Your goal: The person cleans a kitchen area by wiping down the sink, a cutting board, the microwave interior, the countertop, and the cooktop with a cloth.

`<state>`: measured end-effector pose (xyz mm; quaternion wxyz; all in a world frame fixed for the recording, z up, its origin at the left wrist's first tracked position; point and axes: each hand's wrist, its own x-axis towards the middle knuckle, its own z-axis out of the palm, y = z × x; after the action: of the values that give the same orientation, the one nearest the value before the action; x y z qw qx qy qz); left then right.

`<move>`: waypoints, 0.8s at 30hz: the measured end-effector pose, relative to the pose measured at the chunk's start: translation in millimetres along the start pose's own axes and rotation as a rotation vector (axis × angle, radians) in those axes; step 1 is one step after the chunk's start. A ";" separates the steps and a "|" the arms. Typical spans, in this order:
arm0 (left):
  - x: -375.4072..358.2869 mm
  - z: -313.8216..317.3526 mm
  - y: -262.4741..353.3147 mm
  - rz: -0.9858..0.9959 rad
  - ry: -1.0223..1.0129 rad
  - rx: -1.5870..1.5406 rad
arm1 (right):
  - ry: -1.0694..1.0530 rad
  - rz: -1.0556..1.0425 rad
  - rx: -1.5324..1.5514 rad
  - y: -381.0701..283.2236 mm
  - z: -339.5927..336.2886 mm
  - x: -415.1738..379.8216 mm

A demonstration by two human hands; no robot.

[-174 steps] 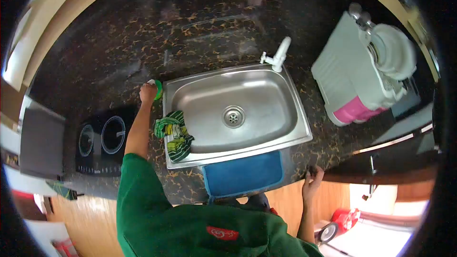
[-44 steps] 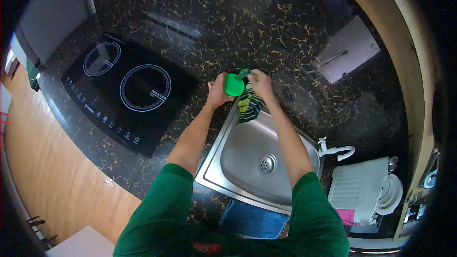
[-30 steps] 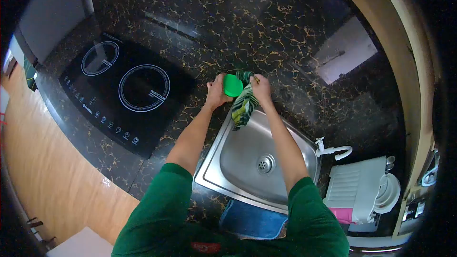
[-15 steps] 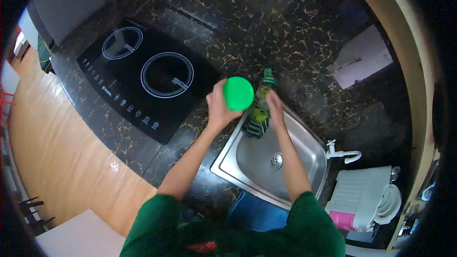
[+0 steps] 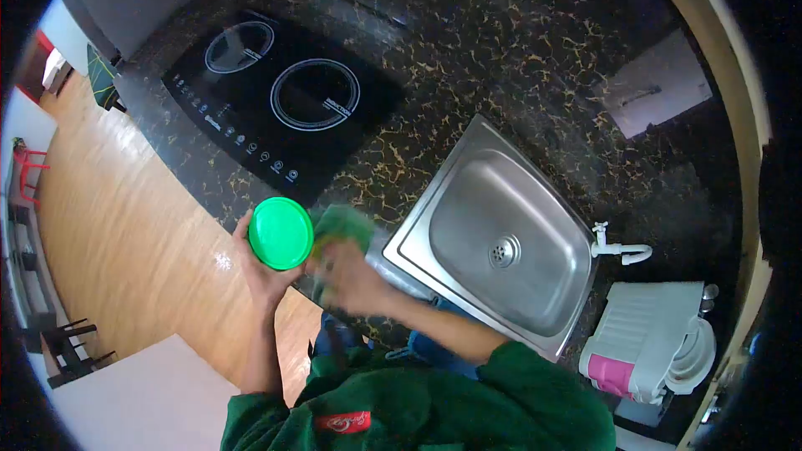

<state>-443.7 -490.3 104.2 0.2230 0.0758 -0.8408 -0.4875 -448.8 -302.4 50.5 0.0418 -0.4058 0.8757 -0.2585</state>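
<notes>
My left hand (image 5: 261,278) is closed around a round container with a bright green lid (image 5: 281,234), holding it at the counter's front edge beside the cooktop. Only the lid shows from above; the body below is hidden. Close to its right side, my right hand (image 5: 352,284) grips a green cloth (image 5: 347,224). Both the hand and the cloth are smeared by motion. The cloth spreads out beyond the fingers, toward the cooktop.
A black two-ring induction cooktop (image 5: 284,100) lies at the upper left. The steel sink (image 5: 468,209) is to the right, with a white tap (image 5: 618,249) beside it. A white dish rack (image 5: 639,317) with plates stands farther right. Wooden floor (image 5: 184,209) runs along the left.
Both hands moved left and nearer my body, away from the sink. The green-lidded container went with my left hand. The cloth, earlier over the sink's edge, is now in my right hand beside the container.
</notes>
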 end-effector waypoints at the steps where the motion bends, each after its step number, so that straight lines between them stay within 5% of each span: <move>1: 1.4 -5.0 2.1 0.014 0.005 0.016 | 0.105 -0.178 0.020 -20.2 4.4 -9.8; 3: -14.6 -26.7 -1.0 0.047 0.055 0.019 | -0.008 -0.112 0.137 -1.4 -7.6 -11.0; 4: -25.4 -40.6 -1.1 0.042 0.085 0.013 | 0.098 -0.077 0.113 34.3 2.9 -7.3; 7: -78.8 -84.1 9.0 -0.068 0.156 0.061 | 0.179 0.208 -0.360 91.5 -25.6 26.5; 8: -102.7 -98.7 9.1 -0.121 0.172 0.099 | 0.188 0.286 -0.306 97.9 -28.3 40.5; 11: -164.0 -123.6 9.0 -0.164 0.247 0.225 | 0.200 0.390 -0.417 53.5 -0.5 44.8; 17: -198.1 -120.0 52.1 -0.152 0.231 0.208 | 0.051 -0.114 -0.284 -71.6 58.4 -78.3; 24: -172.3 -80.1 83.1 0.042 0.021 -0.143 | 0.517 0.137 0.427 -112.9 12.1 -173.9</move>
<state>-247.1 -451.1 157.4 0.2467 0.0470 -0.8027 -0.5409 -251.6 -240.7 71.2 -0.0805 -0.2489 0.8087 -0.5269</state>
